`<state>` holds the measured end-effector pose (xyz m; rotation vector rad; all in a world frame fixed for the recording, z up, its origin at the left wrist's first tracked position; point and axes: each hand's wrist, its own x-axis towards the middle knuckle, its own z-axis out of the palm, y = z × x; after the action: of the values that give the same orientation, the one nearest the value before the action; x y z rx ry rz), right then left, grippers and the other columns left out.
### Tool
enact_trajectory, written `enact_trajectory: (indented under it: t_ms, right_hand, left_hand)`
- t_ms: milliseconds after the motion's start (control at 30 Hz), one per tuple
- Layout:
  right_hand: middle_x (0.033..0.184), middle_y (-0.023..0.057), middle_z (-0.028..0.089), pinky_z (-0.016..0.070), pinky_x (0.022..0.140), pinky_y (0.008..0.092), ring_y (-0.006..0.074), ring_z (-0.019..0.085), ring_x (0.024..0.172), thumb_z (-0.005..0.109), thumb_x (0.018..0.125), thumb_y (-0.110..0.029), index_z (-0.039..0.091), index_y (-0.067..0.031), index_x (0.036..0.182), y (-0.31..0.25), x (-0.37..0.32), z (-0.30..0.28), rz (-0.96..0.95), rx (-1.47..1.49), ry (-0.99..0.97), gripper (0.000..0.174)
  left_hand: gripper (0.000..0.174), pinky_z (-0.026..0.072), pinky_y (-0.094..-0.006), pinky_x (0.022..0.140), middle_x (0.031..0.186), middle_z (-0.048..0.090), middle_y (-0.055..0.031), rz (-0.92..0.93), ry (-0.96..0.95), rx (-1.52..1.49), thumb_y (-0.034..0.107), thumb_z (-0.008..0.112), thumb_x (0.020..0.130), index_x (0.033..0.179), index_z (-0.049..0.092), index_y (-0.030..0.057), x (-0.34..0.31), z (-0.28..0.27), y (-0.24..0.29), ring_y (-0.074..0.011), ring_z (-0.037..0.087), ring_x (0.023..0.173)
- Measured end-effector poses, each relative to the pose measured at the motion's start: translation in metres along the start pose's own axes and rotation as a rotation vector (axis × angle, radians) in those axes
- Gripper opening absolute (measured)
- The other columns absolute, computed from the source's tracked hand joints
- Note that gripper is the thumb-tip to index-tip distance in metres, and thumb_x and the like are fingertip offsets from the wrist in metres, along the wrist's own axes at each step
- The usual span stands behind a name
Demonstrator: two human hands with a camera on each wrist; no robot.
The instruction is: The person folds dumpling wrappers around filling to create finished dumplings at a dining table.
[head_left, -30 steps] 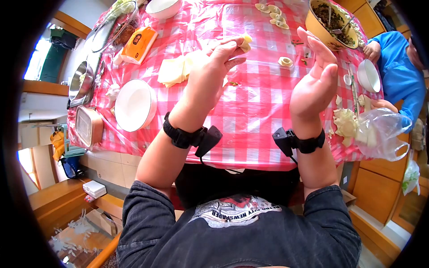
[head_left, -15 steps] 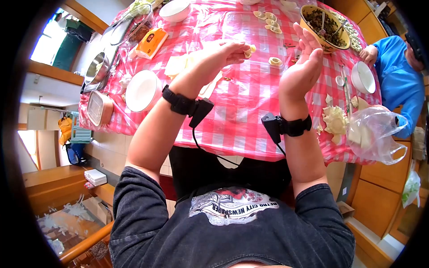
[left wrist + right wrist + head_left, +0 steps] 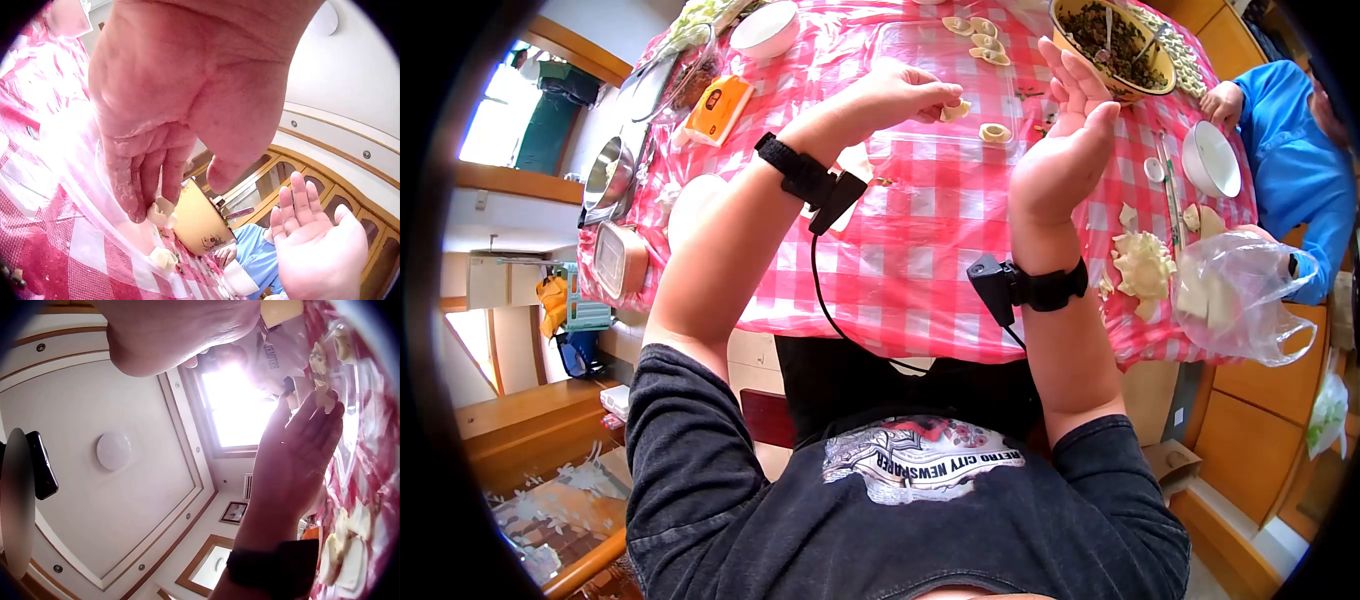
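Note:
My left hand (image 3: 900,95) pinches a small folded dumpling (image 3: 956,112) at its fingertips, low over a clear plastic tray (image 3: 890,148). Right beside it sits another ring-shaped dumpling (image 3: 995,132); several more dumplings (image 3: 990,50) lie in a row farther back. In the left wrist view, the pinched dumpling (image 3: 162,212) shows at the fingertips. My right hand (image 3: 1060,165) is raised to the right, palm turned up and fingers straight, holding nothing. Pale dough wrappers (image 3: 855,165) lie partly hidden under my left forearm.
A yellow bowl of dark filling (image 3: 1162,92) with spoons stands at back right. Past it, a person in blue (image 3: 1280,160) sits near a white bowl (image 3: 1211,160). Dough scraps (image 3: 1142,270) and a plastic bag (image 3: 1250,300) lie at right; an orange tissue pack (image 3: 718,110) at left.
My left hand has brought the pinched dumpling down close beside the single dumpling on the tray. The right hand keeps its raised, open pose. The head view has shifted slightly.

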<state>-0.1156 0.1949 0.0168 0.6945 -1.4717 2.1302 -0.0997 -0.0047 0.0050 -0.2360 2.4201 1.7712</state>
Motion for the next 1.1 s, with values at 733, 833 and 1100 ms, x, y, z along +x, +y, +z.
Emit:
enact_trajectory:
  t_ms: [733,833,1100]
  right_hand:
    - [0.129,0.0168,0.068,0.0377,0.107,0.0383,0.0248,0.060,0.122,0.018,0.112,-0.043,0.057,-0.0005,0.127,0.004,-0.008,0.000,0.041,-0.028,-0.090,0.060]
    - [0.128,0.0165,0.068,0.0379,0.108,0.0386,0.0252,0.061,0.122,0.019,0.112,-0.042,0.059,-0.0010,0.126,0.004,-0.009,0.000,0.038,-0.003,-0.096,0.059]
    - [0.126,0.0163,0.069,0.0381,0.110,0.0403,0.0258,0.061,0.121,0.020,0.111,-0.042,0.059,-0.0024,0.123,0.002,-0.009,0.003,0.076,0.029,-0.094,0.057]
  left_hand:
    - [0.030,0.0544,-0.0366,0.077,0.091,0.074,-0.0176,0.252,-0.082,0.616,0.027,0.064,0.098,0.106,0.074,0.0003,0.002,0.019,0.005,-0.0267,0.070,0.080]
    - [0.029,0.0538,-0.0370,0.075,0.090,0.074,-0.0175,0.229,-0.062,0.598,0.026,0.064,0.098,0.106,0.073,-0.0003,0.000,0.020,0.005,-0.0265,0.069,0.079]
    - [0.028,0.0533,-0.0359,0.079,0.098,0.074,-0.0167,0.204,-0.024,0.564,0.024,0.061,0.099,0.111,0.068,-0.0004,-0.001,0.021,0.006,-0.0230,0.068,0.086]
